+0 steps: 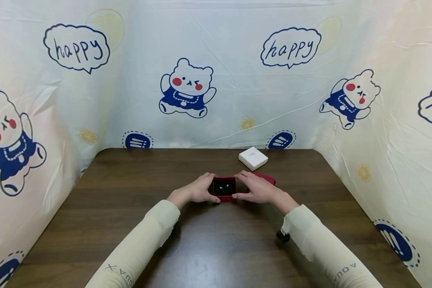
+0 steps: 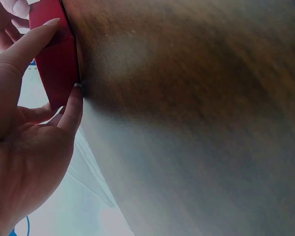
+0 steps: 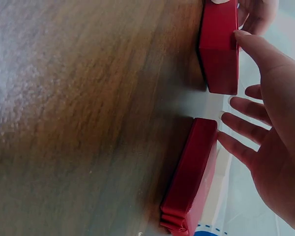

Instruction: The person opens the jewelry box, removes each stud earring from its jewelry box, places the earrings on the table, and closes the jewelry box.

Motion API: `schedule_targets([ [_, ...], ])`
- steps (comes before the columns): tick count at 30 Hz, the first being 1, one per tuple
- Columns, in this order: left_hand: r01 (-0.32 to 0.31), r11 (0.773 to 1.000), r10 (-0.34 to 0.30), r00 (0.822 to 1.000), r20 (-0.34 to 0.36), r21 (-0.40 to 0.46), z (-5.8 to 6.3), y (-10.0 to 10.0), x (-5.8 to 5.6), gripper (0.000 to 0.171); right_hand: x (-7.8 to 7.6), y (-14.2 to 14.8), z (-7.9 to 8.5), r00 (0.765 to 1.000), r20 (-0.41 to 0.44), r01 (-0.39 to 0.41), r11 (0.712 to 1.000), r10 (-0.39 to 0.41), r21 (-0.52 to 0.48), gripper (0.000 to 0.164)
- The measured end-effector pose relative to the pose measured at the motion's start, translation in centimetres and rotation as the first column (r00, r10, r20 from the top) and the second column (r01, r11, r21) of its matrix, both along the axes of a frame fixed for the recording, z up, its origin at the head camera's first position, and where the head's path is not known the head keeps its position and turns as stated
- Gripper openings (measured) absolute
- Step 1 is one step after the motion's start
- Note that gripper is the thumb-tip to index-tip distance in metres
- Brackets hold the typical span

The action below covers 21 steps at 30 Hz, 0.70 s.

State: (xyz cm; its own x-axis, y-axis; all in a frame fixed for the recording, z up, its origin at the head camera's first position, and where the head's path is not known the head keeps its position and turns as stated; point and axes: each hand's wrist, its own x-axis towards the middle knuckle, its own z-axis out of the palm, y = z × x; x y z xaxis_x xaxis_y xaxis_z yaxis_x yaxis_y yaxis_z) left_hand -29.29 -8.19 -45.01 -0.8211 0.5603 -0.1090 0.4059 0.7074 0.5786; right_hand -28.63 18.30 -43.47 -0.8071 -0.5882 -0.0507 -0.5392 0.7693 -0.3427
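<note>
A small red jewelry box [image 1: 226, 198] sits uncovered on the table, its black insert facing up. Two tiny star-shaped earrings [image 1: 227, 185] show on that insert. My left hand [image 1: 201, 189] grips the box's left end, the thumb along the near face and the other fingers around the end and far side, as the left wrist view shows. At the right end, my right hand [image 1: 258, 189] touches the box's upper near edge with its thumb; its other fingers are extended and spread. Beyond those fingers lies a separate red lid [image 3: 191, 172], partly hidden by the hand in the head view.
Behind the red lid, a white square box [image 1: 253, 158] stands near the back edge of the dark wooden table [image 1: 137, 176]. A pale curtain [image 1: 234, 100] printed with bears encloses the table at the back and both sides.
</note>
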Motion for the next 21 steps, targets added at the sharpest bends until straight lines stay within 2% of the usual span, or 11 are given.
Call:
schedule_targets([
  [8,-0.004,1.000,0.004,1.000,0.003,-0.002,0.00,0.08,0.09,0.082,-0.15,-0.09,-0.53,1.000,0.011,0.019,1.000,-0.019,0.006,0.081],
  [21,0.002,1.000,-0.002,1.000,-0.008,0.004,-0.07,0.11,-0.02,0.079,0.02,-0.27,-0.30,1.000,-0.004,0.010,1.000,-0.010,-0.006,0.078],
])
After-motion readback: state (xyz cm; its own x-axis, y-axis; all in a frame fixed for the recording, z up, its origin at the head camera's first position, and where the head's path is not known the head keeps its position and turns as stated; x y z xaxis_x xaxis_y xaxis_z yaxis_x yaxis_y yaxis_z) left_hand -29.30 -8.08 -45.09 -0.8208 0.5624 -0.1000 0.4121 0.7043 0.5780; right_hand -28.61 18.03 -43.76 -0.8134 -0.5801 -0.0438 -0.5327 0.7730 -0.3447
